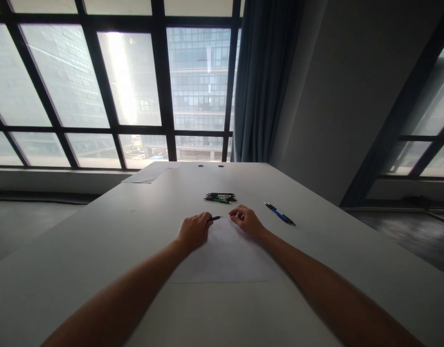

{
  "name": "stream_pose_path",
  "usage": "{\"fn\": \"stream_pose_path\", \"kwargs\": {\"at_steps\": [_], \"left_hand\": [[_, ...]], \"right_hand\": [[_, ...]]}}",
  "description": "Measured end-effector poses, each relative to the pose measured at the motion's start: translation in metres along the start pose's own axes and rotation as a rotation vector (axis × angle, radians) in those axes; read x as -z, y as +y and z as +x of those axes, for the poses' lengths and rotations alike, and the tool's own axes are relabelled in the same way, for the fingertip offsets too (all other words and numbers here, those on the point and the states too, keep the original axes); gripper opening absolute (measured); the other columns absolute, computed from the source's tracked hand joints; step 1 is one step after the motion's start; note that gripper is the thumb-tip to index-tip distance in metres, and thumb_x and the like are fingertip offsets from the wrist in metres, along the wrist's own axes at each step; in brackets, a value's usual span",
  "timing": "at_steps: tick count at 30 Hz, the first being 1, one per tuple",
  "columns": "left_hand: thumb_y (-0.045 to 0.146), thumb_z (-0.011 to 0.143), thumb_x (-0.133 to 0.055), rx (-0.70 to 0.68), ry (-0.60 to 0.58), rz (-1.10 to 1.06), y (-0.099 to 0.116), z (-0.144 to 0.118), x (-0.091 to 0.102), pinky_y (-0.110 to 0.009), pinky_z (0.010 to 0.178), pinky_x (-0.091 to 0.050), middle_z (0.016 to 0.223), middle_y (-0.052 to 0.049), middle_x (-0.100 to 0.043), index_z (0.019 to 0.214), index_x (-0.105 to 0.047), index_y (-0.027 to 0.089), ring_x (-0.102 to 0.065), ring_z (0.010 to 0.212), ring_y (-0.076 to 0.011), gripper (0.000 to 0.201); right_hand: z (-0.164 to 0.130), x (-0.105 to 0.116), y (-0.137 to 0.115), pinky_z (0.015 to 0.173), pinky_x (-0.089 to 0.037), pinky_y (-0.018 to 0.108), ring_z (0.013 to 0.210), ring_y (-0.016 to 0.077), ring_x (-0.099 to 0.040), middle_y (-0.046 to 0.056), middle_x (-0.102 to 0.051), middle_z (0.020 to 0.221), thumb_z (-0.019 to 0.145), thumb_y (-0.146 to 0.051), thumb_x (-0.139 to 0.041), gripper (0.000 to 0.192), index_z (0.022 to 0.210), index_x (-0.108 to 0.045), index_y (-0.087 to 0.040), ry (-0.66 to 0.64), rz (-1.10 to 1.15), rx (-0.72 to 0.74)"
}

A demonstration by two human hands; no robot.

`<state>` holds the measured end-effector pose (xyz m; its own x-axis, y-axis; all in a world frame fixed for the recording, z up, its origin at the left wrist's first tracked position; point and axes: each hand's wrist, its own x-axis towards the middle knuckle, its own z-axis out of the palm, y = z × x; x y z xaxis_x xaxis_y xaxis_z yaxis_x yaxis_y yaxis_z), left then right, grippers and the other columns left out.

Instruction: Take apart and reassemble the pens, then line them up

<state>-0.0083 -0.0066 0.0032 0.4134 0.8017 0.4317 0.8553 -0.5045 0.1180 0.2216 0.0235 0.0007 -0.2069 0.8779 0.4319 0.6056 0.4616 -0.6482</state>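
My left hand (195, 229) is closed around a dark pen (215, 218) whose thin tip points right. Just right of that tip is my right hand (245, 220), its thumb and fingers curled together in a pinch. Whatever it may hold is too small to make out. Both hands are over the far part of a white sheet of paper (225, 262) lying flat on the table. Beyond them lies a small pile of several dark pens (221, 197). To the right of my right hand, blue and black pens (279, 213) lie slanted on the tabletop.
The long white table (171, 193) runs away toward large windows (200, 77). Loose paper sheets (145, 173) lie at its far left edge. Two dark round grommets (221, 166) are set near the far end. A blue curtain (260, 86) hangs behind.
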Motion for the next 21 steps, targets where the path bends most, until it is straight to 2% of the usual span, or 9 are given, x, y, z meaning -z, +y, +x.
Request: {"fn": "stream_pose_path", "kwargs": {"at_steps": [6,9,12,17,21], "left_hand": [[0.032,0.093,-0.041,0.050,-0.082,0.029,0.002,0.001,0.003,-0.030,0.071,-0.046,0.094,-0.005,-0.071,0.105,-0.056,0.023,-0.067,0.084,-0.0211,0.021],[0.034,0.092,-0.043,0.051,-0.094,0.039,0.004,0.001,0.006,-0.032,0.071,-0.046,0.091,-0.006,-0.071,0.105,-0.058,0.023,-0.067,0.082,-0.0223,0.023],[0.036,0.091,-0.044,0.049,-0.103,0.035,0.005,0.001,0.007,-0.033,0.071,-0.047,0.089,-0.007,-0.072,0.105,-0.060,0.023,-0.067,0.081,-0.0233,0.024],[0.037,0.091,-0.044,0.039,-0.101,0.029,0.005,0.000,0.007,-0.034,0.071,-0.047,0.089,-0.008,-0.072,0.104,-0.061,0.023,-0.067,0.079,-0.0238,0.026],[0.036,0.091,-0.045,0.026,-0.096,0.036,0.005,0.000,0.006,-0.034,0.069,-0.047,0.087,-0.007,-0.072,0.104,-0.061,0.023,-0.067,0.078,-0.0241,0.025]], "right_hand": [[-0.002,-0.004,0.001,0.068,-0.047,0.025,0.075,0.0150,-0.061,0.008,-0.071,0.093,0.081,-0.016,-0.052,0.025,0.100,-0.069,-0.014,-0.014,0.074,-0.062],[-0.002,-0.005,0.001,0.069,-0.048,0.026,0.076,0.0150,-0.063,0.009,-0.072,0.093,0.083,-0.014,-0.049,0.026,0.099,-0.069,-0.013,-0.022,0.104,-0.057],[-0.002,-0.004,0.002,0.068,-0.049,0.026,0.072,0.0149,-0.062,0.008,-0.071,0.091,0.079,-0.014,-0.055,0.022,0.094,-0.071,-0.014,-0.014,0.071,-0.039],[0.001,-0.003,0.008,0.072,-0.051,0.028,0.073,0.0157,-0.063,0.007,-0.070,0.084,0.073,-0.014,-0.060,0.018,0.087,-0.071,-0.014,0.046,0.042,-0.041],[0.004,-0.001,0.020,0.077,-0.052,0.028,0.077,0.0158,-0.064,0.007,-0.070,0.090,0.074,-0.011,-0.056,0.023,0.089,-0.072,-0.014,0.118,-0.012,-0.022]]}}
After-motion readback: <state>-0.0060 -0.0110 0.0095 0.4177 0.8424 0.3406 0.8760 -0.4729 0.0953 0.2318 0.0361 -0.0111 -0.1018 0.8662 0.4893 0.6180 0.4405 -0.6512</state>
